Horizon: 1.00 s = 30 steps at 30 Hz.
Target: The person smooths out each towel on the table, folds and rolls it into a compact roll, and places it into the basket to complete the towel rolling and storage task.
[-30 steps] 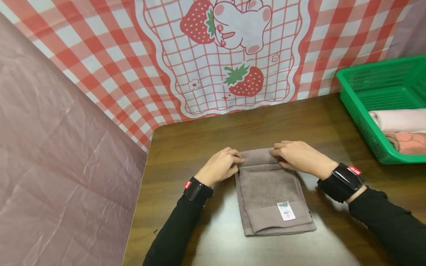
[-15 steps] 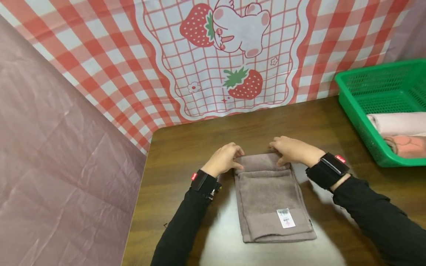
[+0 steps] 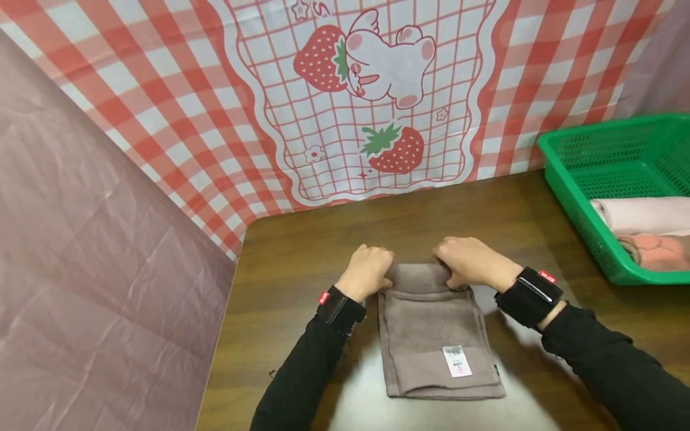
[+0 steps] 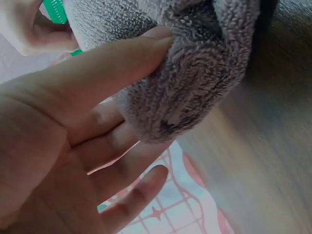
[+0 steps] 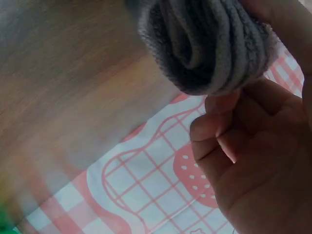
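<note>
A folded grey-brown towel (image 3: 433, 329) lies on the wooden table, its far end rolled over into a thick roll. My left hand (image 3: 368, 270) grips the left end of that roll; in the left wrist view the thumb (image 4: 112, 63) presses on the near side while the fingers go round behind. At the roll's right end, my right hand (image 3: 471, 260) holds it the same way. The right wrist view shows the spiral layers of the towel (image 5: 209, 48) between thumb and fingers. A white label (image 3: 457, 361) sits on the towel's near part.
To the right stands a green plastic basket (image 3: 571, 206) holding a rolled pale pink towel (image 3: 647, 214) and a rolled orange-and-brown towel (image 3: 660, 250). A red-checked strawberry cloth (image 3: 345, 143) hangs behind the table (image 3: 291, 251). A pinkish sheet (image 3: 108, 269) hangs on the left.
Both hands loosened at the towel's far end, then closed round the roll again. The roll has grown slightly thicker. The head view has tilted, so the surroundings sit lower.
</note>
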{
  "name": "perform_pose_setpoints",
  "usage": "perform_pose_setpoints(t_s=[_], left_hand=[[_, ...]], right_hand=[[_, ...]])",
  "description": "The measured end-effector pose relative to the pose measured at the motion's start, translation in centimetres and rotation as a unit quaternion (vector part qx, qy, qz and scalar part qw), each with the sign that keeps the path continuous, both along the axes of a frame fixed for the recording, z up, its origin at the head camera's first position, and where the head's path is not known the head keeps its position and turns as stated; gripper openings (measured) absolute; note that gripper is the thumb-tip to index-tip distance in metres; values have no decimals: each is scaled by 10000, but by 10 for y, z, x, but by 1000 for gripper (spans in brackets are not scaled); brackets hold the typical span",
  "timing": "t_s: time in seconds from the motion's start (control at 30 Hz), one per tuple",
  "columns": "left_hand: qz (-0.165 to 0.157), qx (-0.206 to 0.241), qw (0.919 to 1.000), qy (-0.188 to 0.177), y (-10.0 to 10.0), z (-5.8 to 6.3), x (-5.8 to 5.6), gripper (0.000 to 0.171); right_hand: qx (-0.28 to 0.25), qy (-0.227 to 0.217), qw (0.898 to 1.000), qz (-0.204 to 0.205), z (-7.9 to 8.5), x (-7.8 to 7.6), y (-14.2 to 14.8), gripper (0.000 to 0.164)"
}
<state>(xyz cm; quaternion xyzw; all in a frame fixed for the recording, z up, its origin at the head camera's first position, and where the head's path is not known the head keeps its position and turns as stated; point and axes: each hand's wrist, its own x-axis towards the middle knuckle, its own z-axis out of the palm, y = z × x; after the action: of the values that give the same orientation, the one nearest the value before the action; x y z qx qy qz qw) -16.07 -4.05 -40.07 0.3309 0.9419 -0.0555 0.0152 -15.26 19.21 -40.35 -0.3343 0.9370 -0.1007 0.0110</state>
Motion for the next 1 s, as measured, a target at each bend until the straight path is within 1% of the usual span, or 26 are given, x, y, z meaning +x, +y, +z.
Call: perform_pose_setpoints(t_s=[0.07, 0.17, 0.27, 0.33, 0.47, 0.53, 0.6, 0.7, 0.77, 0.87, 0.93, 1.0], left_hand=[[61, 45, 9999, 148, 0, 0, 1, 37], [156, 163, 9994, 256, 0, -1, 2, 40], [241, 274, 9985, 413, 0, -3, 0, 42], [271, 342, 9972, 602, 0, -5, -1, 43], [312, 581, 9914, 1134, -1, -12, -5, 44], [298, 708, 9873, 1390, -1, -18, -7, 44], [269, 811, 9837, 1582, -1, -24, -10, 45], [164, 803, 9795, 1842, -1, -30, -11, 45], [85, 723, 9772, 1992, -1, -32, -9, 41], [-27, 575, 9743, 2179, -1, -30, -3, 27], [-106, 524, 9747, 2168, -2, -28, 5, 17], [-178, 498, 9779, 2024, -4, -23, 14, 13]], right_hand=[[-81, 161, 9998, -41, -1, 1, -1, 38], [-147, 321, 9993, -97, -2, 0, -3, 38], [-222, 512, 9983, -142, -5, -2, -5, 38], [-294, 693, 9970, -190, -7, -3, -5, 38], [-460, 1114, 9921, -334, -16, -8, -4, 38], [-506, 1273, 9897, -406, -22, -11, -3, 37], [-527, 1342, 9886, -426, -26, -14, -1, 37], [-517, 1392, 9880, -425, -30, -16, 0, 40], [-470, 1471, 9873, -384, -31, -15, -1, 42], [-333, 1797, 9830, -200, -31, -8, -1, 36], [-256, 1943, 9806, -22, -30, 0, 0, 32], [-241, 1888, 9816, 141, -28, 11, 3, 26]])
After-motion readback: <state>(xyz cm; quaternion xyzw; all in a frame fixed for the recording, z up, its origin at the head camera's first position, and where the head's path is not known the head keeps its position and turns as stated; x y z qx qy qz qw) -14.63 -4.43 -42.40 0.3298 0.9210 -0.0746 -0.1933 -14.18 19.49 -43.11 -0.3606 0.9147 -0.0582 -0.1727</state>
